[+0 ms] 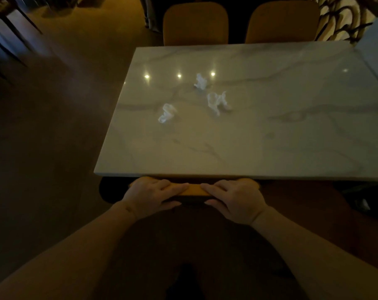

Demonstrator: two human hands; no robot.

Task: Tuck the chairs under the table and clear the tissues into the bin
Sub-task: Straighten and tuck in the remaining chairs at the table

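A marble-top table (270, 152) fills the middle of the view. Three crumpled white tissues lie on it: one at the left (167, 113), one in the middle (217, 101), one farther back (200, 81). The orange backrest of a chair (194, 190) shows just under the table's near edge; its seat is hidden beneath the tabletop. My left hand (153, 194) and my right hand (235, 197) both grip the top of that backrest, side by side. No bin is in sight.
Two more orange chairs stand at the far side, one at left (195, 23) and one at right (283, 22). Dark furniture (8, 37) stands at the upper left. A patterned screen (344, 20) and a pale surface (376, 50) lie at the right.
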